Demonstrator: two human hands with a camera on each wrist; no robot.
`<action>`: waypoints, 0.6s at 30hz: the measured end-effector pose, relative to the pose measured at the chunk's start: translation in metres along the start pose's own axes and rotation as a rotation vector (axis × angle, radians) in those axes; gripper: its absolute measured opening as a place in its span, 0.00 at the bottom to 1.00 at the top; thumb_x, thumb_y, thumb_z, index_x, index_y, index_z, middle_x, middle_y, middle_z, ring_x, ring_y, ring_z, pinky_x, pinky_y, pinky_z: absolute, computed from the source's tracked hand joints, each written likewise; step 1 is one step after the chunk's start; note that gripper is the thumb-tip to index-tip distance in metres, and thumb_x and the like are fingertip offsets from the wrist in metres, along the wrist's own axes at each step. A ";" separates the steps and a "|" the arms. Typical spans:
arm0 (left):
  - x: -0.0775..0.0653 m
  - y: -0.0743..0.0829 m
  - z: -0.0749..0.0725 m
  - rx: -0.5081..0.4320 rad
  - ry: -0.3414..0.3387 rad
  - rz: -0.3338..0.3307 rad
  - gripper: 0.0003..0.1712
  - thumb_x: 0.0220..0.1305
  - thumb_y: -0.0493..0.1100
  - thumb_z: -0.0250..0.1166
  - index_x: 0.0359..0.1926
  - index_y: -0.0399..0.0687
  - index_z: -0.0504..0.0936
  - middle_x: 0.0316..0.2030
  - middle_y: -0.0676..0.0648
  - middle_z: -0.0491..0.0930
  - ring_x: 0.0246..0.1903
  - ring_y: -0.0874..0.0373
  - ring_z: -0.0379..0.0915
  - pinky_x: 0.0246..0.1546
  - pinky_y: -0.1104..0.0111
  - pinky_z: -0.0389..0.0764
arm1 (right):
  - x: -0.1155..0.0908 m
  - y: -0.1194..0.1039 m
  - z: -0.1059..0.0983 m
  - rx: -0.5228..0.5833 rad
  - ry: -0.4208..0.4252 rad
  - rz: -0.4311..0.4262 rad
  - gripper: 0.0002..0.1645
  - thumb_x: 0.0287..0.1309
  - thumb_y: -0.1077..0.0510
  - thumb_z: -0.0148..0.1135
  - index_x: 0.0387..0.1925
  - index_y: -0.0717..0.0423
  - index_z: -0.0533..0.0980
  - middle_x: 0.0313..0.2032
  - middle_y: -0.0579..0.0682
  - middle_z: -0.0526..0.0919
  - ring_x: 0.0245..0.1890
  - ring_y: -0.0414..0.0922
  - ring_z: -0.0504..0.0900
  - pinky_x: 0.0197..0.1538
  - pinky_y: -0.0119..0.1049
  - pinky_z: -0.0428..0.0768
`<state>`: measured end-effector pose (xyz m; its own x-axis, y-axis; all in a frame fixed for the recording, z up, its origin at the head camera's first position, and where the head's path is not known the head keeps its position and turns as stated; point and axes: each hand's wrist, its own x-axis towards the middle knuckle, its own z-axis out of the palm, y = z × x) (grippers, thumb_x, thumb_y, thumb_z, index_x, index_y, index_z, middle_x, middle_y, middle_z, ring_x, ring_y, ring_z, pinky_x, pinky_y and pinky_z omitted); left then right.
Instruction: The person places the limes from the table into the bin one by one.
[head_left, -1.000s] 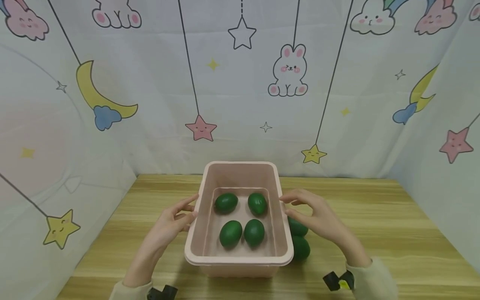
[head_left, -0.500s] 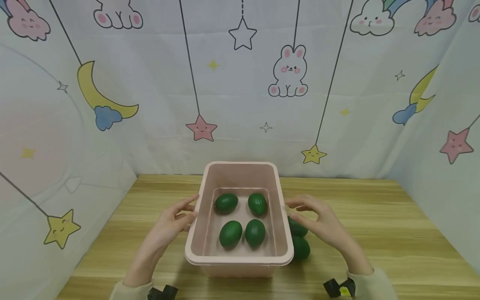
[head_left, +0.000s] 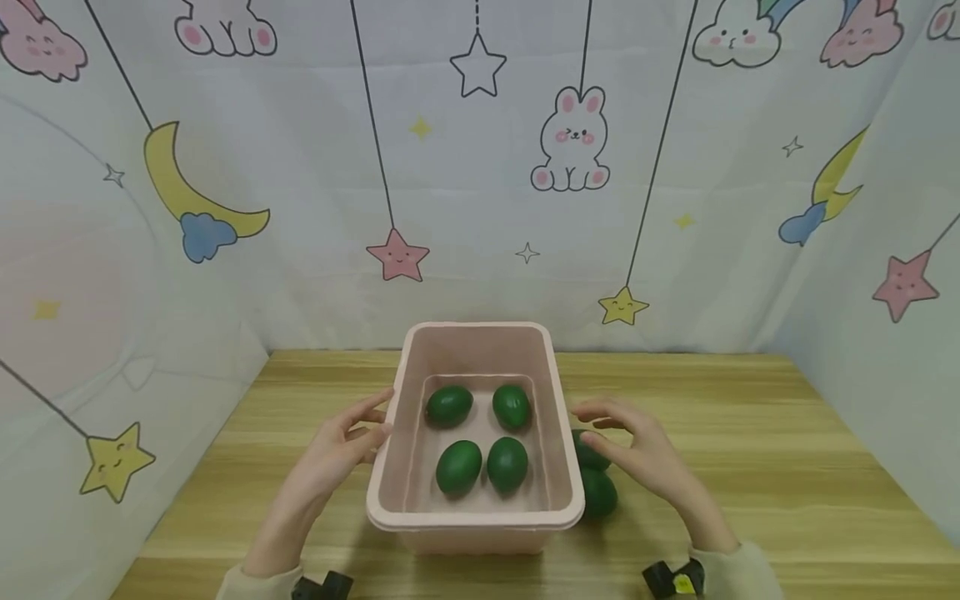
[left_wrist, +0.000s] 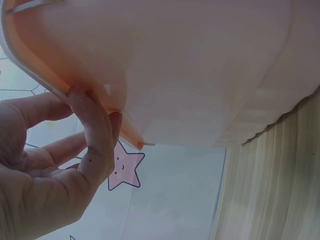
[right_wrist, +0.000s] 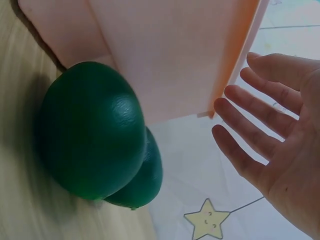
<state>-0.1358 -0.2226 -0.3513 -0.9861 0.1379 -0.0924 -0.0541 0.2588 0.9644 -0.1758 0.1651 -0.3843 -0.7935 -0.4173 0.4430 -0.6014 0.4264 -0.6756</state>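
Note:
A pale pink plastic bin (head_left: 491, 520) stands at the table's middle, holding several smooth, dark green egg-shaped fruits (head_left: 507, 465). My left hand (head_left: 335, 448) is at the bin's left side; in the left wrist view its bent fingers (left_wrist: 95, 130) grip the rim from outside and below. On the other side, my right hand (head_left: 637, 446) is held just off the right rim, fingers spread and loosely bent, holding nothing. Two more green fruits (head_left: 597, 493) lie on the table against the bin's right side, one partly covered by my right thumb. The right wrist view shows them close up (right_wrist: 92, 130), overlapping.
The wood-grain table (head_left: 750, 467) extends to both sides of the bin. A white cloth (head_left: 480, 167) printed with stars, moons and rabbits hangs behind it and along both sides.
My right hand has come off the bin's right rim and drawn slightly away to the right and down. The left hand, bin and fruits stay as they were; the head view has shifted slightly.

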 end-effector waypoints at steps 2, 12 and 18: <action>0.001 0.001 0.000 0.000 0.004 -0.001 0.33 0.69 0.43 0.57 0.72 0.47 0.59 0.57 0.34 0.67 0.44 0.59 0.79 0.41 0.70 0.81 | -0.001 0.003 0.000 0.001 -0.007 0.016 0.18 0.59 0.61 0.64 0.52 0.51 0.78 0.49 0.49 0.82 0.51 0.37 0.79 0.52 0.42 0.81; 0.002 0.001 0.001 0.001 0.003 0.013 0.32 0.69 0.41 0.57 0.72 0.45 0.60 0.56 0.33 0.68 0.43 0.60 0.79 0.41 0.70 0.82 | -0.004 0.017 0.002 0.007 -0.054 0.086 0.19 0.61 0.58 0.63 0.54 0.55 0.77 0.51 0.51 0.82 0.52 0.45 0.79 0.55 0.46 0.80; 0.000 0.000 -0.001 -0.005 0.006 0.019 0.32 0.69 0.41 0.57 0.72 0.44 0.60 0.57 0.33 0.67 0.42 0.61 0.79 0.41 0.70 0.82 | -0.005 0.028 0.006 -0.007 -0.101 0.147 0.22 0.62 0.54 0.62 0.57 0.52 0.75 0.53 0.50 0.80 0.56 0.50 0.77 0.57 0.55 0.77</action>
<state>-0.1361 -0.2231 -0.3510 -0.9879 0.1371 -0.0730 -0.0366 0.2515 0.9672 -0.1885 0.1744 -0.4085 -0.8595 -0.4285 0.2785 -0.4809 0.4938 -0.7245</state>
